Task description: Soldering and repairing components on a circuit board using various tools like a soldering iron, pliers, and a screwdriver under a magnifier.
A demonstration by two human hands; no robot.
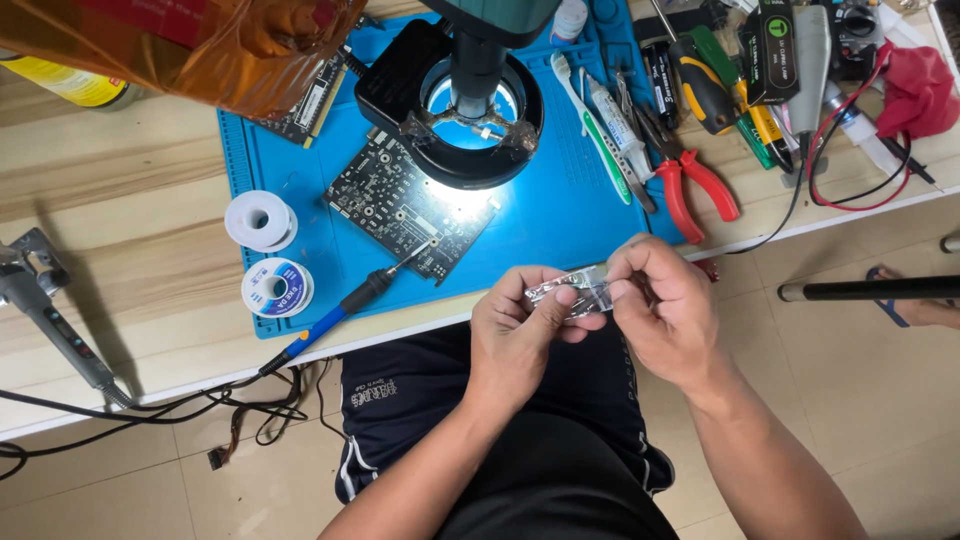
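Note:
Both my hands hold a small clear plastic packet (578,290) with a shiny strip inside, just off the near edge of the desk, above my lap. My left hand (520,335) pinches its left end. My right hand (665,310) grips its right end with thumb and fingers. On the blue work mat (560,215) a dark circuit board (405,205) lies under the lit ring of a microscope (470,95). A blue-handled soldering iron (345,305) rests with its tip on the board's near edge.
Two solder spools (262,220) (277,288) sit at the mat's left. Red-handled pliers (690,180), a toothbrush (590,125), a syringe tube (617,120) and screwdrivers lie at the right. A hot-air handle (45,320) lies far left, cables hang below. A dark rod (870,290) crosses the floor.

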